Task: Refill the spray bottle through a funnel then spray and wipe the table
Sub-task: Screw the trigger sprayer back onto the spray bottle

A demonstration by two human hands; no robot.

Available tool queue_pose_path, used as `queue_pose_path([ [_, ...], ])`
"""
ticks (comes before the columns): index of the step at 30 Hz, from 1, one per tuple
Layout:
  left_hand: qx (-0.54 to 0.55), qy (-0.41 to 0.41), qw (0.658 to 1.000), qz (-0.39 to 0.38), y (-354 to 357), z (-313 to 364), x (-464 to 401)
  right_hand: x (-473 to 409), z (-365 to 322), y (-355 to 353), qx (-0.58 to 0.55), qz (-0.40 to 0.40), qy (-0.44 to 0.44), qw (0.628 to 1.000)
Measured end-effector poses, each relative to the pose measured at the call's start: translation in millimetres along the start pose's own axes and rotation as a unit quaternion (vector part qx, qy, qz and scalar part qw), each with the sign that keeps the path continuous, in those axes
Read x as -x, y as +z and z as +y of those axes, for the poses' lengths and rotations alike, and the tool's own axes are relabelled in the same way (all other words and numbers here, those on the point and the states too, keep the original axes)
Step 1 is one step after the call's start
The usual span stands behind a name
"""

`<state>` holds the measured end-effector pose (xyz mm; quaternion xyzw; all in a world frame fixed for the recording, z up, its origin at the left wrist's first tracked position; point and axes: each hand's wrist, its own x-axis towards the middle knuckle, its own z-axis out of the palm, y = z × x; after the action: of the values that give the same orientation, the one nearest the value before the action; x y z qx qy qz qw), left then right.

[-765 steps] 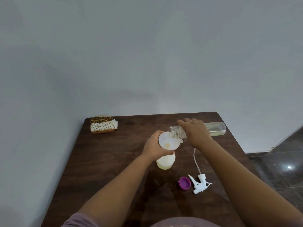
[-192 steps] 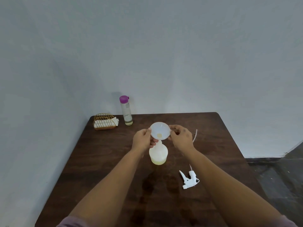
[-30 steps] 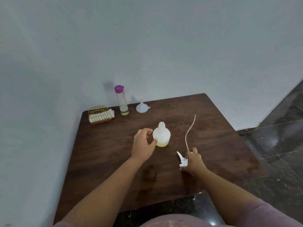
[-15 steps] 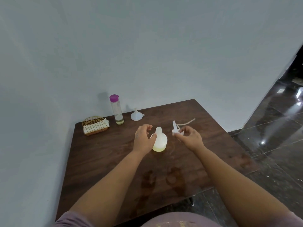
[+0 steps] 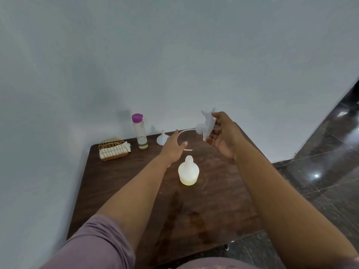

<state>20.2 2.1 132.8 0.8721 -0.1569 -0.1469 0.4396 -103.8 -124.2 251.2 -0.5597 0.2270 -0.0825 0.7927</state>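
Observation:
The white spray bottle [image 5: 188, 170] stands upright mid-table with yellowish liquid at its bottom and its neck uncovered. My right hand [image 5: 223, 136] grips the white spray head [image 5: 206, 125] in the air behind and above the bottle. The head's thin dip tube [image 5: 179, 135] curves left and down from it. My left hand [image 5: 172, 148] is raised behind the bottle with fingers extended, and the tube runs between its fingers and thumb. The white funnel [image 5: 162, 138] sits upside down near the table's back edge.
A clear refill bottle [image 5: 140, 133] with a purple cap stands at the back by the wall. A wire napkin holder [image 5: 113, 149] with white napkins sits at the back left corner. The dark wooden table [image 5: 116, 181] meets the wall on the left; dark tiled floor lies right.
My right hand has lifted the spray head higher and further back. My left hand has left the bottle's side and moved up to the dangling tube.

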Motion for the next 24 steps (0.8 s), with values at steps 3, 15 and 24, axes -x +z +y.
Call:
queue_pose_path([
  [3, 0.017, -0.019, 0.999, -0.020, 8, -3, -1, -7, -6, 0, -0.011, 0.002, 0.006, 1.000],
  [15, 0.090, 0.023, 0.988, 0.127, 14, -22, -4, -31, -20, -20, -0.084, -0.043, 0.027, 0.995],
  [24, 0.019, 0.064, 0.992, 0.111, 28, -20, -2, -42, -21, -33, -0.082, -0.061, 0.028, 0.994],
])
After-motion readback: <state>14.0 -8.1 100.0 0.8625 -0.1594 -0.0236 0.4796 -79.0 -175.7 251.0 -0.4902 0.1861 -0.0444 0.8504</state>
